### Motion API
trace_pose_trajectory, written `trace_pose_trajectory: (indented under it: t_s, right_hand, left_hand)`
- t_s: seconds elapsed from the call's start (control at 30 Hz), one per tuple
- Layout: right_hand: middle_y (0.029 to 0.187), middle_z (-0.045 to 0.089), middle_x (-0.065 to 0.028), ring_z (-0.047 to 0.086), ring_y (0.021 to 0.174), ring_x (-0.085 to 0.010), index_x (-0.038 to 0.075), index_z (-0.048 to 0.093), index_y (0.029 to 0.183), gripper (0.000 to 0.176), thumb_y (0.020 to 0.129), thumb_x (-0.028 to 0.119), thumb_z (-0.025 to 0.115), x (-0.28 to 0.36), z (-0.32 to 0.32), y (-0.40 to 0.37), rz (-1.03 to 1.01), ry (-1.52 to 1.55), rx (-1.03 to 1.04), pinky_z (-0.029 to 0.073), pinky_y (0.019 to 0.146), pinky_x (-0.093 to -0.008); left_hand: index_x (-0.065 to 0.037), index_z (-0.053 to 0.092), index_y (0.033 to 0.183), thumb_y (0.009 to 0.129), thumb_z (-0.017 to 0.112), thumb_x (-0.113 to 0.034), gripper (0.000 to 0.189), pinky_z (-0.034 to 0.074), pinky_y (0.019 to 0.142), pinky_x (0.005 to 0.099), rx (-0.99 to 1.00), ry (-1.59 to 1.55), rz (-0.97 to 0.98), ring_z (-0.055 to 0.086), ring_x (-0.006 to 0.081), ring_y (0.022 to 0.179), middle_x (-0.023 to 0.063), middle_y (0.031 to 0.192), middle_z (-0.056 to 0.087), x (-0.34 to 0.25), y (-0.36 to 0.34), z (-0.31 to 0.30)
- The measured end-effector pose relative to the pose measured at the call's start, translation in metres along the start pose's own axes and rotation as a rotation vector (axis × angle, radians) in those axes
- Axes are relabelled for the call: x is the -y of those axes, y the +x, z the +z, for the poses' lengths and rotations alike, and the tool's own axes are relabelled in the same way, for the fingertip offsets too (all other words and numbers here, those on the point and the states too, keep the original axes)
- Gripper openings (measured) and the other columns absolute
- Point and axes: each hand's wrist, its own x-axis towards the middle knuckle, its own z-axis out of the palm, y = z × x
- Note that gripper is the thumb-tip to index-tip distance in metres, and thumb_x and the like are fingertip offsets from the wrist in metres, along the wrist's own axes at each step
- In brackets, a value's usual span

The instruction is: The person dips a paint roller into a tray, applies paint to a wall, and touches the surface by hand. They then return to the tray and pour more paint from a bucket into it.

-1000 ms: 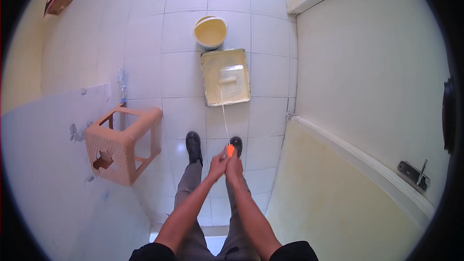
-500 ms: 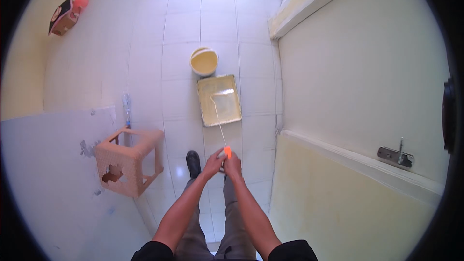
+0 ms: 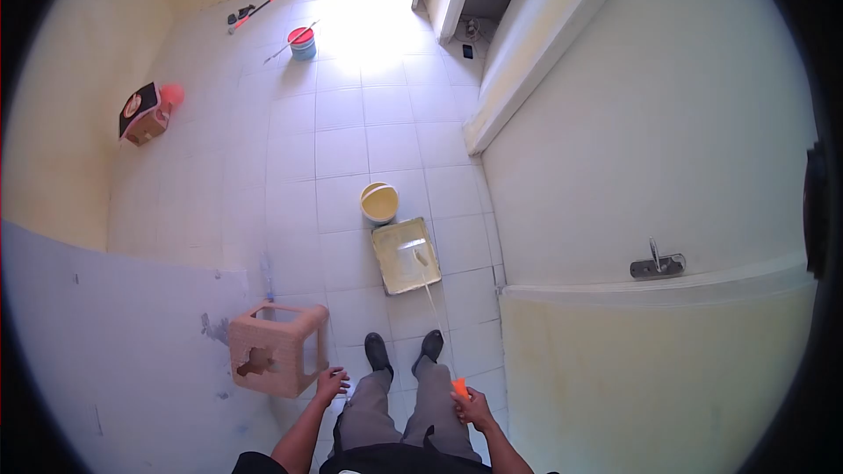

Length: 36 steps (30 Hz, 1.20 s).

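My right hand [image 3: 475, 409] is closed round the orange handle of a paint roller [image 3: 459, 387]. Its thin pale rod runs forward to the roller head, which is at the paint tray [image 3: 379, 256]. Cream-coloured paint coats the tray. My left hand [image 3: 332, 384] holds nothing; its fingers are apart, close to the lower right of a pinkish-brown stool [image 3: 307, 325]. Just beyond the tray stands a bucket [image 3: 380, 204] with cream paint inside and its handle across the top.
A closed door [image 3: 650, 140] and half-painted wall run along the right. A blue bucket [image 3: 303, 50] with a red lid and a stick stands farther off. At left are a cardboard box [image 3: 145, 114] and a pink balloon-like ball [image 3: 173, 94]. Bright light fills the doorway ahead.
My left hand has left the roller handle and moved left towards the stool. My right hand has shifted right with the roller. The view has tilted up, showing more of the room.
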Motion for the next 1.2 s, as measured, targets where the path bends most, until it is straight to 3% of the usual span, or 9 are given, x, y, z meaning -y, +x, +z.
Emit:
trace_pose_trajectory:
  t_s: [0.17,0.2,0.3,0.33,0.43,0.63,0.7,0.97,1.2]
  right_hand:
    - [0.082,0.071,-0.0062,0.066,0.062,-0.0111,0.004,0.07,0.105,0.023,0.095,0.024,0.071,-0.01,-0.021,0.015,-0.198,-0.061,-0.097,0.054,0.059,-0.0288]
    - [0.092,0.076,-0.0166,0.075,0.075,-0.025,0.0,0.072,0.1,0.029,0.09,0.026,0.07,0.0,-0.023,0.016,-0.19,-0.428,-0.282,0.059,0.071,-0.039]
    - [0.096,0.074,-0.0248,0.073,0.09,-0.04,-0.004,0.072,0.097,0.038,0.083,0.032,0.072,0.025,-0.019,0.01,-0.213,-0.764,-0.508,0.057,0.081,-0.0487]
    - [0.097,0.072,-0.0286,0.07,0.098,-0.0464,-0.005,0.071,0.094,0.041,0.08,0.033,0.074,0.02,-0.023,0.018,-0.202,-0.649,-0.449,0.055,0.086,-0.0532]
    - [0.098,0.073,-0.0277,0.07,0.098,-0.0454,-0.005,0.07,0.098,0.043,0.081,0.035,0.074,0.004,-0.033,0.028,-0.262,-0.603,-0.371,0.055,0.088,-0.053]
    - [0.103,0.072,-0.0267,0.069,0.102,-0.0454,-0.002,0.066,0.112,0.05,0.085,0.039,0.074,-0.004,-0.059,0.051,-0.302,-0.579,-0.386,0.054,0.089,-0.052]
    - [0.1,0.072,-0.0289,0.069,0.099,-0.0466,-0.003,0.068,0.105,0.044,0.087,0.037,0.069,0.007,-0.063,0.053,-0.381,-0.661,-0.39,0.054,0.086,-0.0539]
    - [0.091,0.07,-0.0321,0.068,0.09,-0.0505,-0.006,0.068,0.093,0.046,0.092,0.04,0.065,0.066,-0.051,0.073,-0.437,-0.702,-0.475,0.054,0.081,-0.0567]
    - [0.084,0.069,-0.0313,0.067,0.084,-0.0511,-0.005,0.064,0.089,0.045,0.098,0.039,0.063,0.154,0.013,0.105,-0.517,-0.647,-0.635,0.053,0.073,-0.0563]
  left_hand:
    - [0.004,0.057,0.135,0.096,0.065,-0.015,0.044,0.06,0.059,0.0346,-0.095,0.106,0.001,0.073,0.0234,0.071,0.0168,0.099,0.072,-0.017,0.007,-0.021]
    - [0.004,0.058,0.134,0.097,0.065,-0.016,0.043,0.06,0.06,0.0345,-0.078,0.124,-0.002,0.073,0.0234,0.073,0.0163,0.1,0.072,-0.024,0.008,-0.016]
    - [0.004,0.058,0.134,0.097,0.066,-0.018,0.043,0.06,0.063,0.0337,-0.016,0.234,0.017,0.073,0.0232,0.076,0.0157,0.101,0.072,-0.05,0.012,0.004]
    - [0.004,0.058,0.134,0.097,0.067,-0.018,0.044,0.06,0.063,0.0334,0.003,0.274,0.032,0.073,0.023,0.077,0.0156,0.102,0.072,-0.058,0.014,0.015]
    - [0.003,0.059,0.134,0.093,0.07,-0.018,0.048,0.059,0.059,0.0339,0.065,0.287,0.099,0.072,0.0205,0.074,0.0139,0.098,0.072,-0.087,0.021,0.044]
    - [-0.001,0.061,0.136,0.093,0.071,-0.024,0.05,0.059,0.067,0.0331,0.088,0.499,0.217,0.073,0.0195,0.082,0.0152,0.103,0.074,-0.16,0.032,0.074]
    - [-0.001,0.062,0.135,0.094,0.07,-0.025,0.048,0.06,0.07,0.0332,0.06,0.623,0.315,0.073,0.0195,0.083,0.0166,0.105,0.074,-0.183,0.033,0.069]
    - [0.004,0.06,0.134,0.099,0.067,-0.015,0.041,0.061,0.077,0.0307,0.041,0.395,0.411,0.072,0.0196,0.085,0.0176,0.106,0.073,-0.265,0.03,0.035]
    - [0.002,0.064,0.132,0.095,0.069,-0.017,0.042,0.061,0.077,0.0309,0.047,0.333,0.41,0.072,0.0176,0.084,0.0157,0.106,0.074,-0.337,0.1,-0.038]
